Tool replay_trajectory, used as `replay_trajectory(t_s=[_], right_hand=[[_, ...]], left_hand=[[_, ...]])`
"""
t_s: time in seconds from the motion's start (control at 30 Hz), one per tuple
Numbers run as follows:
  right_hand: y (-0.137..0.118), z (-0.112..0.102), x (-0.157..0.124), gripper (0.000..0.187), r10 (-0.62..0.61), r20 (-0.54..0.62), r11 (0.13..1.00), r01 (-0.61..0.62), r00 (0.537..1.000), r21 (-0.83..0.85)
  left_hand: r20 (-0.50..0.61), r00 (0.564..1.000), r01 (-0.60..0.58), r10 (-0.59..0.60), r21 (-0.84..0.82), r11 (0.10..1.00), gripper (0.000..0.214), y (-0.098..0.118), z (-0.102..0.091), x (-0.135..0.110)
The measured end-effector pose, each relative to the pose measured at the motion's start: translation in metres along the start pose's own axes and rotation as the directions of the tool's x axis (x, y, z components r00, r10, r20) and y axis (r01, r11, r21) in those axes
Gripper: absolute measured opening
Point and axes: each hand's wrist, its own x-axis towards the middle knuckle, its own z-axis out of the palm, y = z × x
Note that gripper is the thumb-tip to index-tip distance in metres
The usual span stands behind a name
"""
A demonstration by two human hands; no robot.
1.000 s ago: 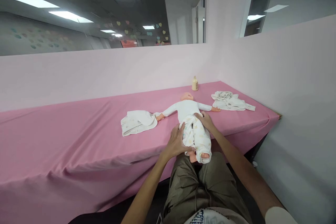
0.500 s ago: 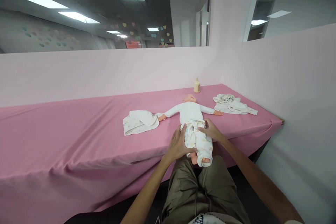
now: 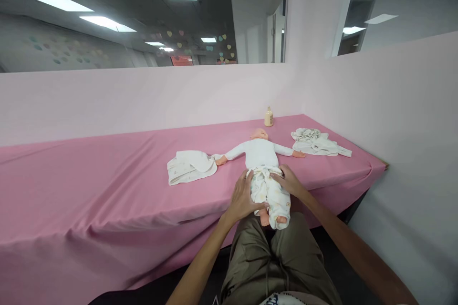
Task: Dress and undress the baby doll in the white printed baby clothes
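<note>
A baby doll [image 3: 260, 151] lies on its back on the pink table [image 3: 107, 176], arms spread, head away from me, feet over the near edge. It wears a white top and patterned white trousers [image 3: 269, 194]. My left hand [image 3: 243, 197] grips the trousers on the doll's left side, thumb under the leg. My right hand [image 3: 288, 181] holds the waistband on the other side, fingers curled on the cloth.
A folded white cloth [image 3: 189, 166] lies left of the doll. A crumpled white garment [image 3: 317, 142] lies to its right. A small cream bottle [image 3: 268, 117] stands at the back by the pink partition [image 3: 393, 105]. My lap in olive trousers [image 3: 272, 257] is below the edge.
Both hands slid from the doll's waist down toward me along the trousers, then the right hand settled at the waistband. The view tilted slightly.
</note>
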Motion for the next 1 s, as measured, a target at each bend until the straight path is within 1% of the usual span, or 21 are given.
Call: replay_trajectory(t_s=[0.03,0.07,0.1,0.2,0.23,0.3,0.4,0.53,0.6,0.8,0.9,1.0], right_hand=[[0.003,-0.001,-0.004,0.034,-0.015,0.003,1.0,0.015,1.0,-0.011],[0.005,-0.003,-0.009,0.039,-0.033,0.025,0.999,0.033,0.999,-0.013],[0.008,-0.006,-0.016,0.051,-0.049,0.061,0.999,0.05,0.997,-0.012],[0.011,-0.015,-0.035,0.105,-0.071,0.196,0.996,0.08,0.978,-0.038],[0.011,-0.017,-0.04,0.117,-0.066,0.239,0.995,0.081,0.969,-0.055],[0.01,-0.021,-0.047,0.129,-0.041,0.31,0.993,0.072,0.95,-0.091],[0.009,-0.021,-0.048,0.134,-0.024,0.34,0.992,0.064,0.94,-0.106],[0.01,-0.018,-0.036,0.136,-0.017,0.296,0.993,0.051,0.955,-0.106],[0.01,-0.017,-0.031,0.135,-0.014,0.276,0.992,0.048,0.961,-0.118],[0.006,-0.015,-0.026,0.128,-0.069,0.269,0.977,0.12,0.961,-0.177],[0.001,-0.016,-0.025,0.127,-0.042,0.262,0.978,0.092,0.964,-0.185],[-0.001,-0.015,-0.024,0.12,0.004,0.24,0.985,0.038,0.971,-0.17]], left_hand=[[0.01,1.0,-0.024,0.025,-0.011,1.0,0.121,-0.002,-0.001,0.0],[0.025,0.999,-0.045,0.045,-0.023,0.999,0.122,-0.003,-0.002,0.0],[0.04,0.997,-0.059,0.06,-0.036,0.998,0.123,-0.005,-0.003,0.001],[0.066,0.995,-0.067,0.072,-0.072,0.995,0.125,-0.005,-0.007,0.004],[0.067,0.996,-0.061,0.067,-0.085,0.995,0.125,-0.004,-0.008,0.005],[0.067,0.997,-0.04,0.048,-0.11,0.993,0.125,-0.002,-0.01,0.008],[0.07,0.997,-0.002,0.012,-0.138,0.99,0.126,0.003,-0.012,0.013],[0.04,0.999,0.025,-0.019,-0.147,0.989,0.12,0.006,-0.011,0.019],[0.015,1.0,0.013,-0.011,-0.127,0.992,0.115,0.005,-0.009,0.02],[-0.058,0.997,-0.05,0.048,-0.022,0.999,0.1,0.001,-0.002,0.02],[-0.086,0.995,-0.059,0.058,-0.006,0.998,0.092,0.001,-0.001,0.019],[-0.125,0.99,-0.062,0.059,-0.016,0.998,0.08,0.002,0.0,0.019]])
